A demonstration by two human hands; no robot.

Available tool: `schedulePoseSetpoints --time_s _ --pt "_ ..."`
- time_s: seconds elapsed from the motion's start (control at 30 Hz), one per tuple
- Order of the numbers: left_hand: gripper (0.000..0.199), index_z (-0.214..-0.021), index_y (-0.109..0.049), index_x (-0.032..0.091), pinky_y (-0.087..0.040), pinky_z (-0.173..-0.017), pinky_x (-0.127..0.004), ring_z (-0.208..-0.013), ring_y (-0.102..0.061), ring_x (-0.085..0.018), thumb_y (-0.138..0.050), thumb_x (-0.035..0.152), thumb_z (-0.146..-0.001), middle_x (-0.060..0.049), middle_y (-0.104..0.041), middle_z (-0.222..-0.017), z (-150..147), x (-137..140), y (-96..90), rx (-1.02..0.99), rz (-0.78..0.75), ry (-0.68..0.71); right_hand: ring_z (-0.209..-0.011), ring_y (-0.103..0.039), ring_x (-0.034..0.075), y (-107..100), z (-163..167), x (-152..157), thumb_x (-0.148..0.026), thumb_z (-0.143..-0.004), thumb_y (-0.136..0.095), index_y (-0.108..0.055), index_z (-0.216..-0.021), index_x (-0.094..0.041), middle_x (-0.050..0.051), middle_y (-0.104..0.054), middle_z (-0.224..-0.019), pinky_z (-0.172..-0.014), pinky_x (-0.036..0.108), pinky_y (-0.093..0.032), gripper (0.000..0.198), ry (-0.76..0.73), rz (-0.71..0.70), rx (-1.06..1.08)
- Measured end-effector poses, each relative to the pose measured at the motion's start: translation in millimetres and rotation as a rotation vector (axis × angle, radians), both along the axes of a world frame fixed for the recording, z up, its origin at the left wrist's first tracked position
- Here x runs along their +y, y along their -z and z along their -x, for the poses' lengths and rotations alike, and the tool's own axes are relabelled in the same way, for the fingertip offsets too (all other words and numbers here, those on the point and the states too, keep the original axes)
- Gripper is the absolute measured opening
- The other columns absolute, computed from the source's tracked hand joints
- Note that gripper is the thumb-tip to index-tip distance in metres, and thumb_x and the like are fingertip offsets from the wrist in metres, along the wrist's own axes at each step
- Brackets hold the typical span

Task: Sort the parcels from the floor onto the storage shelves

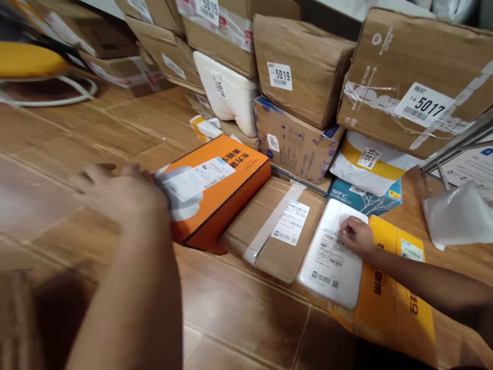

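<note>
1. We see our left hand at centre-left of the frame, motion-blurred, at the near-left end of the orange box. It meets the white parcel lying on that end. Grip state: cannot tell, blur hides the fingers.
2. Orange box lies flat on the wooden floor. Its long axis runs from lower left to upper right of the frame, away from the left hand. So the box extends right and up-frame from that hand.
3. Our right hand is at centre-right, fingers curled loosely and resting flat on top of the white padded package. It presses down rather than closing around anything.
4. White padded package lies partly on the yellow parcel and just beside the flat cardboard box. Its long axis runs from bottom to top of the frame, tilted slightly right, roughly in line with the right forearm.
5. Nearer hand: left for the orange box, right for the white package. The flat cardboard box sits between the two.
6. Behind, across the upper frame: stacked cartons with number labels, incl. carton 5019 and carton 5017. Blue box lies just above the white package in the frame.
</note>
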State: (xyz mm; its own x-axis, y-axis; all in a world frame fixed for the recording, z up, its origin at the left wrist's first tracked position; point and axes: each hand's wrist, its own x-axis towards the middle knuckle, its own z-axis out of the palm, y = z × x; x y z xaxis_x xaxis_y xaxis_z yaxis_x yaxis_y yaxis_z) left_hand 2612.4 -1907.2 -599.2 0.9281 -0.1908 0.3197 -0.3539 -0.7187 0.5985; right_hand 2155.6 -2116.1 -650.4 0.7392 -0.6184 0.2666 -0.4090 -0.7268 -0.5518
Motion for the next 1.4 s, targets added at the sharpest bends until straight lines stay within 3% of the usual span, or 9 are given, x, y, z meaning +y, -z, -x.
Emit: schedulePoseSetpoints --time_s 0.13,0.27,0.43,0.57,0.7,0.8,1.0,1.27,1.4 --pt "0.054 -0.140 -0.060 0.006 -0.026 -0.122 -0.059 -0.144 -0.039 -0.036 -0.046 0.043 -0.103 -0.019 -0.047 -0.148 29.3 -4.3 -21.5 -0.066 -0.034 0.059 -0.061 -0.051 0.017 1.3 2.8 0.2 -0.037 -0.084 -0.057 -0.060 -0.073 -0.024 0.001 -0.057 -0.067 -0.062 0.029 -0.043 0.017 0.044 0.049 0.018" --pt "0.059 -0.148 -0.045 -0.003 -0.044 -0.113 -0.038 -0.132 -0.050 -0.026 -0.044 0.030 -0.098 -0.024 -0.043 -0.141 76.3 29.9 12.2 0.030 0.242 -0.068 -0.060 -0.052 0.018 3.1 4.8 -4.9 -0.043 -0.083 -0.054 -0.059 -0.071 -0.025 0.002 -0.057 -0.065 -0.060 0.031 -0.041 0.023 0.026 0.061 0.023" --pt "0.062 -0.143 -0.051 0.010 -0.044 -0.116 -0.053 -0.128 -0.053 -0.034 -0.049 0.047 -0.093 -0.020 -0.051 -0.127 219.3 172.5 101.7 0.135 0.081 0.103 -0.057 -0.052 0.019 2.1 11.5 -12.1 -0.053 -0.081 -0.053 -0.059 -0.070 -0.026 0.002 -0.056 -0.063 -0.057 0.033 -0.039 0.030 0.050 0.083 0.059" --pt "0.052 -0.138 -0.056 0.022 -0.045 -0.115 -0.059 -0.127 -0.056 -0.037 -0.052 0.048 -0.093 -0.020 -0.053 -0.132 297.5 309.2 119.8 0.046 -0.172 0.071 -0.054 -0.052 0.021 -2.7 14.7 -18.4 -0.058 -0.074 -0.053 -0.059 -0.071 -0.027 0.003 -0.057 -0.064 -0.056 0.036 -0.038 0.032 0.076 0.067 0.095" --pt "0.085 -0.148 -0.047 0.007 -0.042 -0.118 -0.060 -0.136 -0.053 -0.044 -0.066 0.052 -0.079 -0.030 -0.050 -0.144 275.2 405.2 92.8 0.177 -0.457 -0.016 -0.060 -0.056 0.026 -11.6 13.3 -20.6 -0.054 -0.066 -0.056 -0.059 -0.068 -0.029 0.008 -0.061 -0.067 -0.059 0.041 -0.040 0.025 0.123 0.029 0.166" --pt "0.112 -0.152 -0.040 -0.001 -0.036 -0.121 -0.062 -0.148 -0.041 -0.050 -0.079 0.042 -0.057 -0.038 -0.042 -0.155 230.8 436.0 74.7 0.387 -0.734 0.038 -0.064 -0.057 0.028 -15.6 11.7 -21.8 -0.052 -0.064 -0.055 -0.056 -0.064 -0.031 0.009 -0.062 -0.068 -0.061 0.044 -0.040 0.021 0.127 0.025 0.206" --pt "0.128 -0.157 -0.029 -0.008 -0.031 -0.124 -0.051 -0.150 -0.038 -0.047 -0.076 0.032 -0.045 -0.039 -0.042 -0.157 201.2 416.9 54.6 0.455 -0.926 0.120 -0.065 -0.056 0.029 -10.6 10.1 -33.0 -0.048 -0.064 -0.058 -0.055 -0.060 -0.032 0.009 -0.064 -0.070 -0.062 0.044 -0.039 0.017 0.150 0.022 0.253" --pt "0.125 -0.157 -0.033 -0.007 -0.035 -0.115 -0.052 -0.130 -0.049 -0.048 -0.078 0.057 -0.059 -0.034 -0.054 -0.140 299.7 296.3 43.5 0.443 -0.843 0.196 -0.070 -0.052 0.023 -18.3 5.8 -21.1 -0.039 -0.074 -0.058 -0.055 -0.067 -0.026 0.007 -0.061 -0.074 -0.067 0.039 -0.035 0.014 0.136 0.041 0.249" --pt "0.128 -0.156 -0.024 -0.014 -0.042 -0.107 -0.055 -0.132 -0.046 -0.050 -0.071 0.067 -0.069 -0.039 -0.048 -0.145 328.8 228.4 50.0 0.580 -0.751 -0.041 -0.072 -0.050 0.022 -20.4 0.0 -19.4 -0.033 -0.075 -0.057 -0.051 -0.068 -0.025 0.005 -0.057 -0.073 -0.068 0.036 -0.036 0.012 0.141 0.059 0.230"
